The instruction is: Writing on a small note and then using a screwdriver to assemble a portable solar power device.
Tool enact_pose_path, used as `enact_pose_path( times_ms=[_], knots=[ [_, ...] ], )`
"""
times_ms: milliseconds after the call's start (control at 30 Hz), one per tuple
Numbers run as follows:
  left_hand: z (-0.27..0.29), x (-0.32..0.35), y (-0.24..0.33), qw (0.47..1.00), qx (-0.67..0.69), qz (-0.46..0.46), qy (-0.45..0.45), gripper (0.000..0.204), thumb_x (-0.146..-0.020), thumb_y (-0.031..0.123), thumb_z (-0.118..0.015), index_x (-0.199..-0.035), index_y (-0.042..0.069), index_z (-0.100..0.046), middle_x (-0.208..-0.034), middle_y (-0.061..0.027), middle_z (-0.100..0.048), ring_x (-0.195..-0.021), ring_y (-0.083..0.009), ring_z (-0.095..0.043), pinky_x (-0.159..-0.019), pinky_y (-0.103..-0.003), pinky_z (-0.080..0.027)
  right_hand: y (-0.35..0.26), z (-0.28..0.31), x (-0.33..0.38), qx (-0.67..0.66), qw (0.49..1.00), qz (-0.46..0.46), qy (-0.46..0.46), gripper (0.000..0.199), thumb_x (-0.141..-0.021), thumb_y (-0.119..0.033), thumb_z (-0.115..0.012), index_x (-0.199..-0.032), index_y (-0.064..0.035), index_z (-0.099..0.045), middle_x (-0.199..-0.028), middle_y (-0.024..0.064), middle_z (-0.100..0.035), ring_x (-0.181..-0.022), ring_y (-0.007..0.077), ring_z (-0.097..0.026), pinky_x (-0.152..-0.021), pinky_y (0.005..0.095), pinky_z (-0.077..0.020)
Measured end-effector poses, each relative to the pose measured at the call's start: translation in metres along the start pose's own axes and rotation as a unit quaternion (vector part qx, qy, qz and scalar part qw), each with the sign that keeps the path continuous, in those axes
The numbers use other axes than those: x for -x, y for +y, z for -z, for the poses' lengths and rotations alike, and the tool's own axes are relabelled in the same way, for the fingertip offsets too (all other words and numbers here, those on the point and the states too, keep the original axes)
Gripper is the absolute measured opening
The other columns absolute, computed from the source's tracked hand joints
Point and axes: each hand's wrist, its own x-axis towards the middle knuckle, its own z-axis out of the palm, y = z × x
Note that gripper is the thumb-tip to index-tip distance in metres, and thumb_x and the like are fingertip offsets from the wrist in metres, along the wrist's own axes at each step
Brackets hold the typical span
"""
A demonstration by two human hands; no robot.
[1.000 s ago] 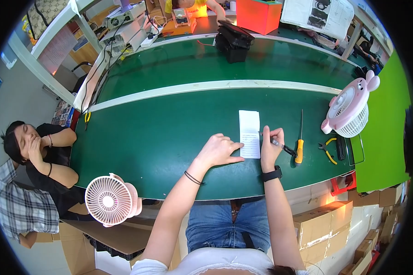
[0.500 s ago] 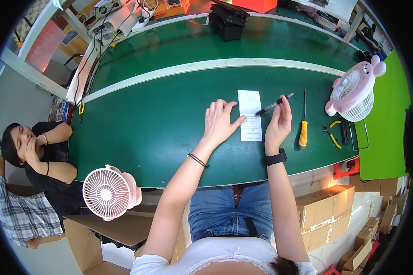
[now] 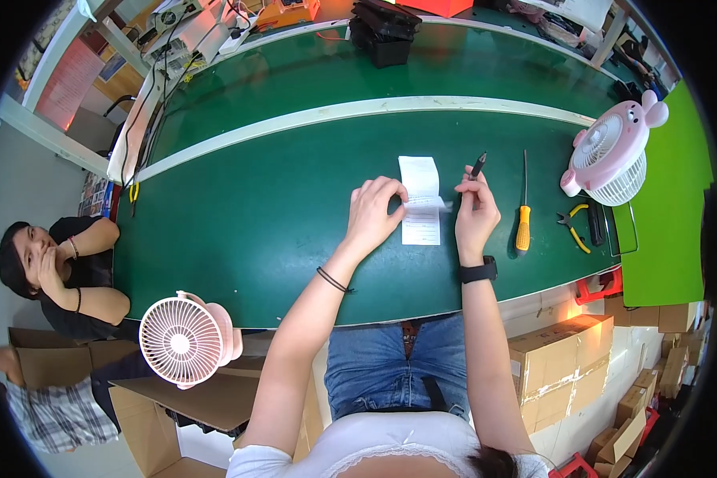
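Presently the white paper slip [image 3: 420,203] lies flat on the green bench [image 3: 279,199], its middle pinched between left hand [image 3: 372,213] and right hand [image 3: 474,217] (which also holds a dark pen [image 3: 477,165]). Judged thin, limp, easily creased; grip edges. Screwdriver [image 3: 523,217] lies beside.

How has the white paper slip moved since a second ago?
Cannot tell for the white paper slip; the head camera shifted, and it lies the same way left of the yellow-handled screwdriver.

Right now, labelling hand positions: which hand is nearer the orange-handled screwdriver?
Right. The right hand, holding a pen, sits just left of the screwdriver; the left hand is farther, across the paper slip.
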Motion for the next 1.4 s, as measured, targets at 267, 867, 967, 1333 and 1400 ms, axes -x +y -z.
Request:
enact_pose_path(
  times_ms=[267,867,967,1333,1400],
  knots=[
    [-0.007,0.001,-0.002,0.972,0.230,0.042,0.024,0.055,-0.080,-0.007,-0.071,-0.128,0.010,-0.051,-0.095,-0.0068,-0.065,-0.089,-0.0232,-0.069,-0.082,-0.036,-0.057,-0.003,-0.001,0.004,-0.099,0.992,-0.060,0.058,0.012,-0.098,0.005,-0.058,-0.106,-0.0008,-0.063,-0.125,0.0128,-0.068,-0.101,0.0183,-0.068,-0.082,0.0309,-0.0575],
    [-0.001,-0.001,0.004,0.972,0.219,0.004,0.081,0.029,-0.078,-0.015,-0.066,-0.079,0.011,-0.080,-0.103,-0.0040,-0.057,-0.086,-0.0154,-0.067,-0.075,-0.029,-0.055,-0.022,-0.003,0.006,-0.138,0.973,-0.094,-0.158,0.031,-0.086,0.001,-0.076,-0.116,-0.0055,-0.070,-0.131,0.0075,-0.063,-0.090,0.0077,-0.063,-0.076,0.0221,-0.0541],
    [0.001,-0.004,0.002,0.981,0.187,-0.030,0.049,0.035,-0.082,-0.016,-0.059,-0.086,0.012,-0.080,-0.116,-0.0071,-0.058,-0.100,-0.0196,-0.067,-0.083,-0.032,-0.056,-0.016,-0.008,0.008,-0.165,0.972,-0.095,-0.137,0.030,-0.086,0.003,-0.075,-0.114,-0.0068,-0.071,-0.129,0.0073,-0.064,-0.085,0.0078,-0.064,-0.072,0.0218,-0.0544],
    [0.008,0.005,0.002,0.996,-0.014,-0.089,0.018,0.017,-0.087,0.000,-0.065,-0.094,0.013,-0.074,-0.104,-0.0026,-0.065,-0.093,-0.0247,-0.067,-0.081,-0.038,-0.057,0.009,0.097,-0.069,0.043,0.991,0.031,0.121,0.024,-0.094,0.006,-0.062,-0.115,-0.0037,-0.069,-0.123,0.0107,-0.067,-0.102,0.0160,-0.066,-0.082,0.0278,-0.0531],
    [0.008,0.004,0.003,0.995,-0.025,-0.093,0.024,0.012,-0.087,0.004,-0.067,-0.092,0.013,-0.074,-0.098,-0.0016,-0.067,-0.092,-0.0243,-0.066,-0.080,-0.038,-0.056,0.019,0.127,-0.072,0.165,0.980,0.013,0.109,0.023,-0.095,0.002,-0.062,-0.116,-0.0061,-0.070,-0.120,0.0130,-0.069,-0.106,0.0225,-0.068,-0.086,0.0323,-0.0534]
  ],
)
